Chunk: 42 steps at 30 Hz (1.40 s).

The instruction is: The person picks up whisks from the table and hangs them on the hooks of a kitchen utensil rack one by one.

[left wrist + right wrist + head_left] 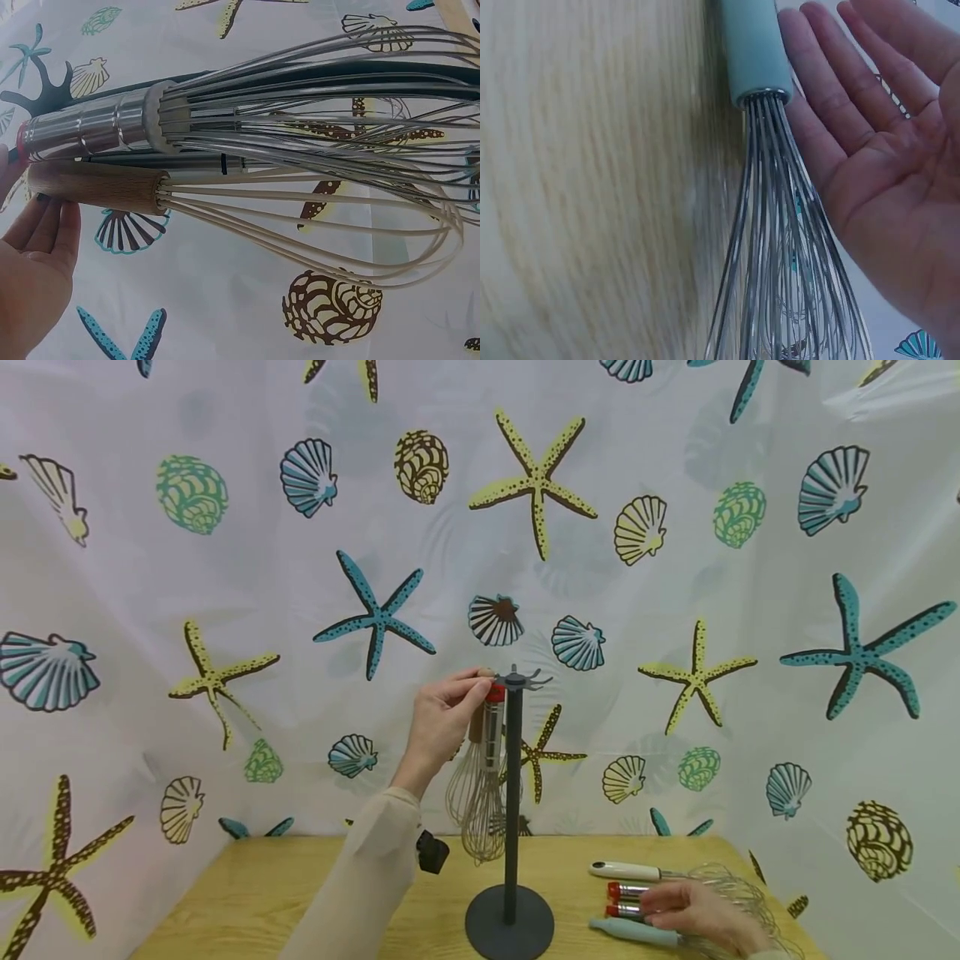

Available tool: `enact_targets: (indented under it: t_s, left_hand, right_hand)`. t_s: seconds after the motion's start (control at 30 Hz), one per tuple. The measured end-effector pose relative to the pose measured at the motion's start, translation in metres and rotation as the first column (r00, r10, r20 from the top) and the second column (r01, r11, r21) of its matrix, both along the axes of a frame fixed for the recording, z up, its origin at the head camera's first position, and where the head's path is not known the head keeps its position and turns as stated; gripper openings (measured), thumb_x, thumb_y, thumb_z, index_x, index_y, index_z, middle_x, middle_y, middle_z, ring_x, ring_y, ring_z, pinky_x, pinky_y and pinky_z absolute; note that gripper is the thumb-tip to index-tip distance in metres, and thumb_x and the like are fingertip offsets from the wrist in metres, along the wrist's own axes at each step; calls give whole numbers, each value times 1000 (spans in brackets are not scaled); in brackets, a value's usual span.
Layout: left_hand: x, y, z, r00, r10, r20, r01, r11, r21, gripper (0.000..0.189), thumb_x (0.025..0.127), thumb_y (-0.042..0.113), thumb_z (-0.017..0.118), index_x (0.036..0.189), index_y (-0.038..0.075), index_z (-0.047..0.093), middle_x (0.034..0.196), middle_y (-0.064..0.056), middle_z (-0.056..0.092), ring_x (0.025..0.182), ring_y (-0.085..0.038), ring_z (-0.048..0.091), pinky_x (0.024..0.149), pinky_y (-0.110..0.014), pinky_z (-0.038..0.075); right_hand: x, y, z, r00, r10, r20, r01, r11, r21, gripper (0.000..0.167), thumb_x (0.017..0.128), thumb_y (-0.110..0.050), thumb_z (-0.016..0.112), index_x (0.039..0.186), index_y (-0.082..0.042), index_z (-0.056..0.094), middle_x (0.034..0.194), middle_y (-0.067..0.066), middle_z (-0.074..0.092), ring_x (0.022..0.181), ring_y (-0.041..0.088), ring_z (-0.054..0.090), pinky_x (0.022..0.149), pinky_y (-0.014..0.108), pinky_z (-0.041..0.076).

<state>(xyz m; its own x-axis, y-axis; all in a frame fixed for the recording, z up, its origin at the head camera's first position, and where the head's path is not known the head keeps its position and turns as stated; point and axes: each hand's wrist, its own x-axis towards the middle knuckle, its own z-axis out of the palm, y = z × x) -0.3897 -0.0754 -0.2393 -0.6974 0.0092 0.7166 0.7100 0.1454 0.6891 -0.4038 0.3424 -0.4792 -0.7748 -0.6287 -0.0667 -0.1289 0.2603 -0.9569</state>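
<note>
My left hand [444, 718] is raised to the top of a dark grey hanging stand [513, 793]. Its thumb and fingers pinch the red end of a metal-handled whisk [90, 127], right beside a hook. A whisk with a wooden handle [97, 187] hangs close by, the fingers just behind it. Behind these two, another metal handle [187, 163] partly shows. Low at the right, my right hand [697, 910] hovers over whisks on the table, fingers loosely extended. Nearest to it are a light blue-handled whisk [756, 52] and two red-ended whisks [624, 891] with metal handles.
A cream-handled whisk [626, 871] lies behind the others, their wire loops overlapping to the right. The stand's round base [487, 927] rests on the wooden table [292, 893]. A white curtain [450, 543] printed with shells and starfish surrounds the table's back and sides.
</note>
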Motion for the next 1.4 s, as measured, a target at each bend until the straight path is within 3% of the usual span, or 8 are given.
enact_targets:
  t_s: [0.3, 0.53, 0.87, 1.07, 1.2, 1.4]
  left_hand:
    - [1, 0, 0, 1000, 11, 11, -11, 1000, -13, 28, 97, 25, 64, 115, 6, 73, 135, -6, 62, 129, -19, 56, 104, -35, 47]
    - [1, 0, 0, 1000, 9, 9, -8, 1000, -15, 28, 97, 24, 64, 115, 6, 74, 134, -4, 63, 129, -18, 56, 103, -34, 48]
    - [1, -2, 1, 1000, -1, 12, 1, 1000, -13, 28, 97, 25, 64, 115, 7, 74, 135, -6, 63, 128, -17, 56, 101, -34, 49]
    - [3, -1, -1, 999, -18, 37, 18, 1000, -1, 29, 96, 27, 65, 116, 8, 74, 134, -2, 63, 129, -16, 55, 100, -34, 50]
    - [3, -1, -1, 999, -24, 33, 24, 1000, 3, 30, 96, 27, 65, 116, 7, 73, 134, -5, 63, 129, -18, 55, 102, -37, 49]
    - [3, -2, 1, 1000, -7, 22, 7, 1000, -8, 28, 96, 24, 65, 117, 7, 73, 134, -5, 63, 128, -16, 56, 99, -34, 51]
  right_hand:
    - [-7, -9, -8, 998, 68, 16, -69, 997, 37, 45, 93, -2, 62, 132, 17, 49, 129, 30, 59, 117, 36, 61, 92, 35, 55]
    - [-8, -13, -10, 991, 127, 40, -129, 991, 42, 46, 89, 6, 64, 130, 18, 50, 127, 27, 62, 113, 31, 64, 92, 33, 55]
    - [-5, -19, -9, 997, 75, 3, -74, 988, 133, 42, 86, 8, 66, 126, 14, 57, 122, 27, 64, 110, 35, 65, 89, 36, 56]
    - [-3, -20, -11, 999, 50, 20, -52, 992, 113, 41, 86, 7, 66, 126, 14, 57, 122, 25, 65, 109, 32, 66, 89, 35, 56]
    - [-3, -24, -9, 996, 84, -37, -81, 994, 77, 41, 88, 4, 64, 126, 16, 56, 122, 29, 64, 110, 33, 65, 86, 32, 56]
    - [-3, -34, 0, 996, 44, -78, -38, 997, 70, 43, 88, 2, 66, 128, 14, 56, 123, 25, 64, 106, 25, 66, 85, 33, 56]
